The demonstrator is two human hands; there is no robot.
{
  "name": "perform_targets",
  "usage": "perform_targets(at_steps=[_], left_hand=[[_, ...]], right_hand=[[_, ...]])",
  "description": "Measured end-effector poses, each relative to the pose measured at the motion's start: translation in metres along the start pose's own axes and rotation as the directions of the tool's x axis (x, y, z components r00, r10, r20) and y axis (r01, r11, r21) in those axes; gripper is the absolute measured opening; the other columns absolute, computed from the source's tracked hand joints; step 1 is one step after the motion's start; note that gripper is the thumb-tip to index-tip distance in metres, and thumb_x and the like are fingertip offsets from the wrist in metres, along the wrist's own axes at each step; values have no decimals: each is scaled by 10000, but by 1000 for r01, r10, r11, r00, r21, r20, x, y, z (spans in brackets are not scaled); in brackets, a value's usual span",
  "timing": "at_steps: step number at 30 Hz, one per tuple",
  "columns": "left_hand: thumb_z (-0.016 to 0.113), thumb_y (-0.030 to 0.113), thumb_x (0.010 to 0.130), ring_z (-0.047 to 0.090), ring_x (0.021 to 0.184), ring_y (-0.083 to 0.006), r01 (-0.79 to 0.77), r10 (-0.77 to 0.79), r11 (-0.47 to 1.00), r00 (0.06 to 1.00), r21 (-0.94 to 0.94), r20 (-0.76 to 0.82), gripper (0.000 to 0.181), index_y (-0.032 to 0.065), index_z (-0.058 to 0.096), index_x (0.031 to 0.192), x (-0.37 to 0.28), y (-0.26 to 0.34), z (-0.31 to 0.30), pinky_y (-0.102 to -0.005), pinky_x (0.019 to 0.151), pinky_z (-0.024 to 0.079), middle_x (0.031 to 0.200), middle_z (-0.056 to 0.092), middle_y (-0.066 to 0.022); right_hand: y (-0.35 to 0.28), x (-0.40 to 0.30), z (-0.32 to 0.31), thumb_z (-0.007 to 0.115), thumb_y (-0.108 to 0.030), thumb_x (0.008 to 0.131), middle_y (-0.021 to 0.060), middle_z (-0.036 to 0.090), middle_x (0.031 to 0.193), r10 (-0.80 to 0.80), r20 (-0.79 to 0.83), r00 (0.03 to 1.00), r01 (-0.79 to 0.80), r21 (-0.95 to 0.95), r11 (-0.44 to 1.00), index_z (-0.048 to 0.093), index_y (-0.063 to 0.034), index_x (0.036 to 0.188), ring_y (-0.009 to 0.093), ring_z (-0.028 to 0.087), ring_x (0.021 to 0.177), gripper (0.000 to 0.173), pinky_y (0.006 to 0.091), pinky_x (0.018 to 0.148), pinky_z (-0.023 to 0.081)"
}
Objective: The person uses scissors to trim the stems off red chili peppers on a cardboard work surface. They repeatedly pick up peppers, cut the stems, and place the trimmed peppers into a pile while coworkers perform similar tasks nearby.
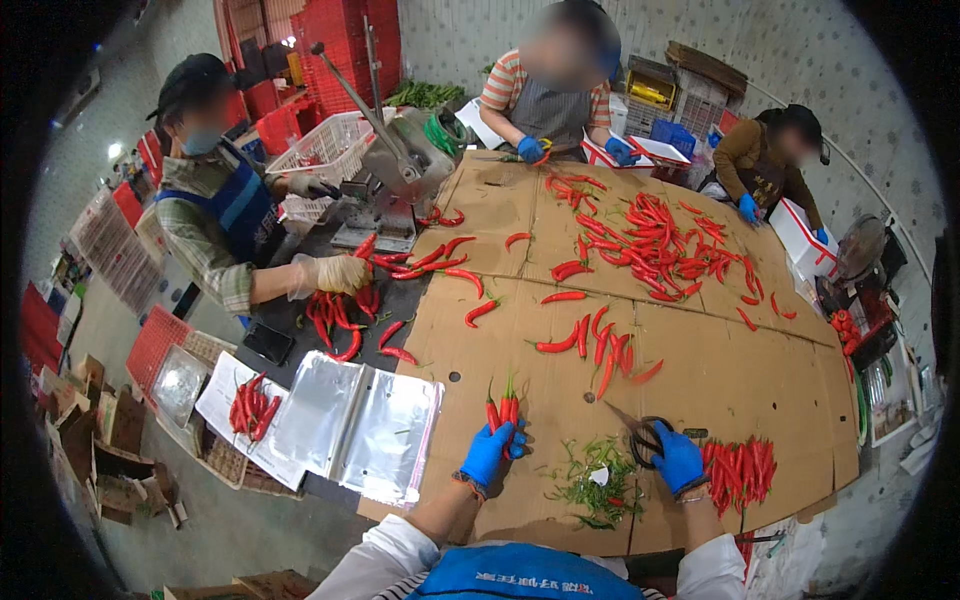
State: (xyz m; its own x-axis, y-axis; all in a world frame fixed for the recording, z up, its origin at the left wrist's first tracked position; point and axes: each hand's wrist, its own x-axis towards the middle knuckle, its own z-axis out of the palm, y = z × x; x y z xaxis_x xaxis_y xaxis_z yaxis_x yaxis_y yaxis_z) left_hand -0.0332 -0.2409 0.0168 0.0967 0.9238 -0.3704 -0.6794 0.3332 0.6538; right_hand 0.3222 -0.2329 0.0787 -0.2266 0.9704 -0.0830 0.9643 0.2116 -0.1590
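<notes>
My left hand (487, 453), in a blue glove, grips several red chili peppers (504, 409) with their green stems pointing away from me. In my right hand (677, 457), also blue-gloved, is a pair of black-handled scissors (643, 442), blades pointing up and left. Between my hands lies a pile of cut green stems (596, 480) with a white scrap on it. A neat bundle of red chilies (739, 471) lies just right of my right hand. Loose chilies (600, 345) are scattered beyond my hands, and a large heap of chilies (652, 240) lies farther back on the cardboard.
Flattened cardboard (697, 360) covers the table. Clear plastic bags (390, 427) and a sheet of paper with chilies (251, 409) lie at left, near a phone (268, 343). A lever-operated metal machine (397, 180) stands back left. Three gloved co-workers stand around the table.
</notes>
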Motion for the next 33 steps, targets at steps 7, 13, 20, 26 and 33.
perform_targets(at_steps=[7,13,20,26,33], left_hand=[[547,213,920,564,706,-157,-51,52,997,998,-62,18,301,-21,531,1109,-2,-2,0,-320,695,501,838,587,-65],[583,293,901,537,664,-113,-4,4,1000,1000,-11,-25,394,0,549,1163,-1,27,7,-229,592,435,821,603,-44],[581,289,904,523,636,-96,31,-38,998,990,49,139,401,-1,550,1179,-2,90,58,-204,565,422,837,606,-42],[579,279,906,513,632,-86,49,-74,989,981,142,177,369,1,583,1148,-9,105,74,-203,554,409,797,607,-41],[606,278,879,511,606,-79,120,-159,976,963,182,218,375,-20,602,1108,-20,113,82,-195,529,395,773,614,-42]], right_hand=[[3,10,-2,668,-249,717,197,627,893,-78,108,991,80,-12,997,398,-109,1362,363,615,751,713,463,673,505],[-17,-6,-32,678,-128,699,115,601,787,84,221,972,-171,411,895,404,-148,1376,252,623,739,731,347,680,506],[-75,-12,-44,652,85,669,-1,534,858,12,191,982,-190,981,-28,271,-79,1448,102,522,776,882,227,711,451],[-97,42,-28,748,-71,722,19,549,907,-119,168,979,-176,982,-64,472,-50,1235,114,533,795,583,253,723,466],[-134,71,-62,803,-208,706,35,542,803,-145,-123,982,183,819,544,529,-68,1129,118,533,725,523,287,680,475]])
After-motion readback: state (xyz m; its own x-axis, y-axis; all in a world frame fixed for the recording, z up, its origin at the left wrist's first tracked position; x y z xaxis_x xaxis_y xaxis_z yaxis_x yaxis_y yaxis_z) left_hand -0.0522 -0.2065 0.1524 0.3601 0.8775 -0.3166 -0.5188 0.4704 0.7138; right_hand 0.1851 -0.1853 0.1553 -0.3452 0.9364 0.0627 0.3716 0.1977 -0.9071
